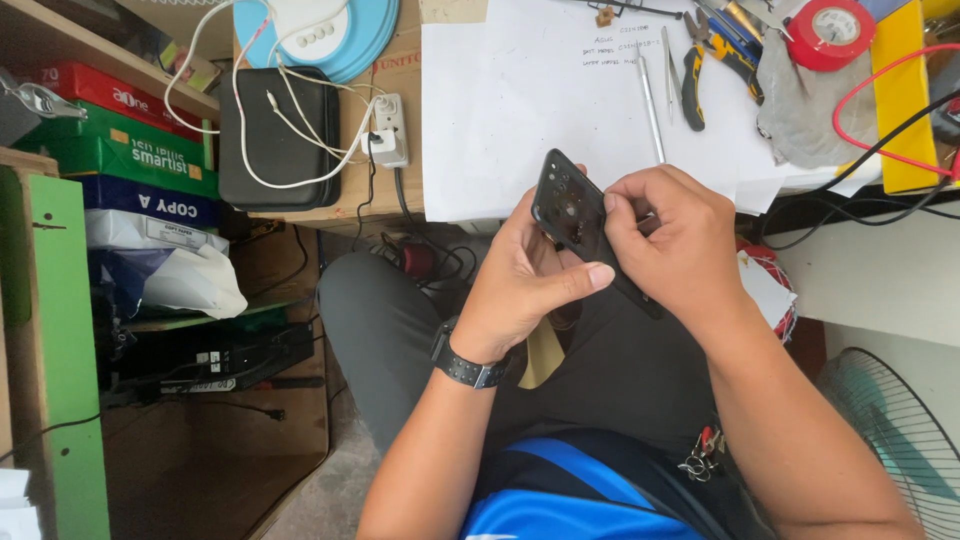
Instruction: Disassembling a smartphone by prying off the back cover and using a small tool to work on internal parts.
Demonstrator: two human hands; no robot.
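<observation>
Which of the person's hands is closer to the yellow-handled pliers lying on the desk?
Right. The right hand is just below the yellow-handled pliers, holding the black phone; the left hand sits lower and further left.

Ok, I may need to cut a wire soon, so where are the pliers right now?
In the head view, the pliers with yellow and black handles lie on the white paper at the top right of the desk, between the metal tweezers and the red tape roll.
</observation>
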